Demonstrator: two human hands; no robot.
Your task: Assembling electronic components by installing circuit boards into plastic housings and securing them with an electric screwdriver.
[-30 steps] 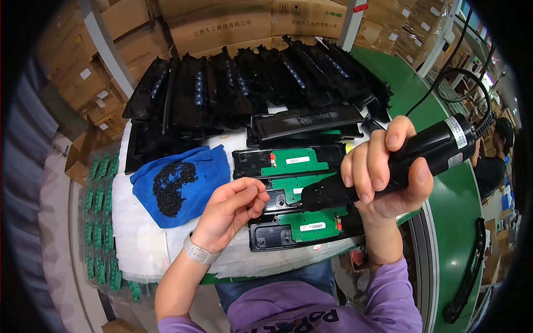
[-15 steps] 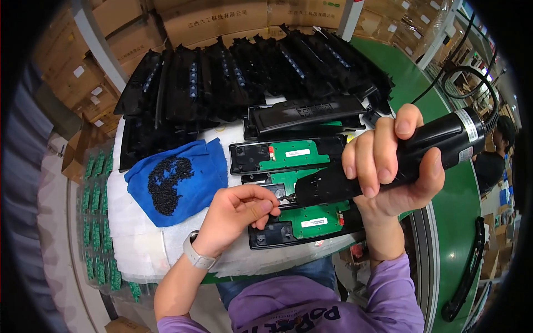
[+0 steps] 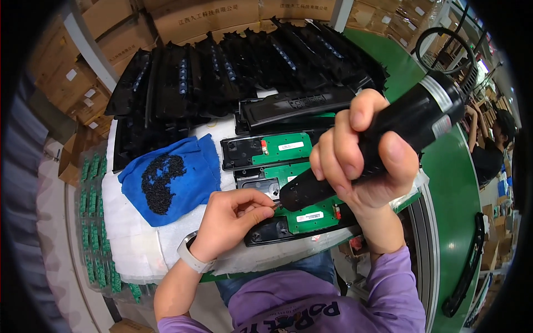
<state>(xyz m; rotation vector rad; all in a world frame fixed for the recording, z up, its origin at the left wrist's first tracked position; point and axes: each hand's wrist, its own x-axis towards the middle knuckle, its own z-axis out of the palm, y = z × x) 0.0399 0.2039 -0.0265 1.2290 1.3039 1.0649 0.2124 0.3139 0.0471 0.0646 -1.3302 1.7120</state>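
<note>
My right hand (image 3: 363, 152) is wrapped round a thick black electric screwdriver (image 3: 425, 114), which slants down to the left. Its tip meets the fingertips of my left hand (image 3: 229, 222), closed in a pinch. Whatever sits between those fingers is too small to make out. Both are over the left part of the nearest black housing (image 3: 266, 232), which holds a green circuit board (image 3: 327, 221) with a white label. Behind it lie another housing, partly covered by the screwdriver, and a third housing (image 3: 239, 152) with its own board.
Small black screws (image 3: 158, 194) are heaped on a blue cloth (image 3: 197, 158) at the left. Several long black housings (image 3: 216, 83) fill the back of the table. Green boards (image 3: 94, 222) lie in clear trays at the far left. The screwdriver's cable (image 3: 472, 69) coils at the upper right.
The screwdriver, in my right hand, has moved left and slightly down, its tip now lower over the nearest housing. My left hand is still pinched at its tip. The view has shifted slightly.
</note>
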